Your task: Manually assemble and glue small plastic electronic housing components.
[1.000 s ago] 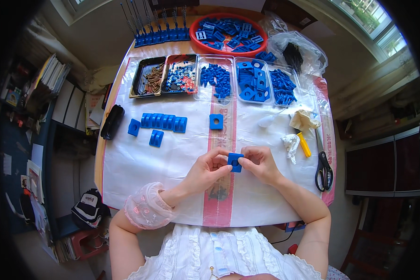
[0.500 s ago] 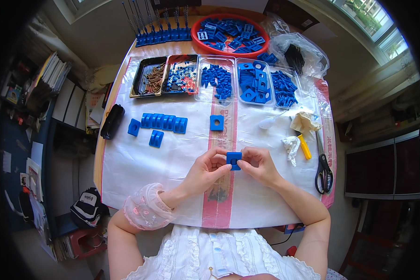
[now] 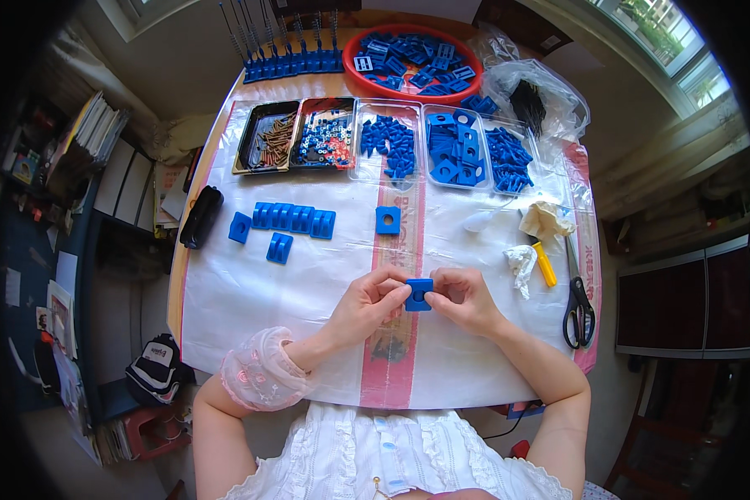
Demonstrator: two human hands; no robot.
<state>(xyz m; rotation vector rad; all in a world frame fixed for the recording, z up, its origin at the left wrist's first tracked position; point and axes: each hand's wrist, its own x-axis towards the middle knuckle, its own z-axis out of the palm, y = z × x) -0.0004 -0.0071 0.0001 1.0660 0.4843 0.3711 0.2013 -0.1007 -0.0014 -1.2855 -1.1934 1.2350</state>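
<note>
Pinching a small blue block (image 3: 418, 294) from both sides, the left hand (image 3: 373, 302) and the right hand (image 3: 465, 298) met just above the tabletop, near the middle of its near edge. The fingers of each hand were curled tight onto the block, thumbs against its front face, which had a round hole in it.

Beneath the hands lay a white plastic sheet (image 3: 250, 292) with a pink stripe down its centre, covering most of the round table (image 3: 342, 85). Further out on the stripe sat a single blue square piece (image 3: 387, 220). Toward the left edge, a row of joined blue blocks (image 3: 294, 219) lay with two loose blue blocks just beside it. A black case (image 3: 201, 217) rested at the left rim.

At the right edge lay black scissors (image 3: 578, 300), a yellow-handled tool (image 3: 544, 263) and crumpled tissue (image 3: 521, 260).

Along the far side stood a line of trays: a black tray of brown screws (image 3: 266, 137), a tray of small mixed parts (image 3: 324, 133), and clear trays of blue pieces (image 3: 442, 146). Behind them, at the far edge, sat a red bowl of blue parts (image 3: 414, 58).
</note>
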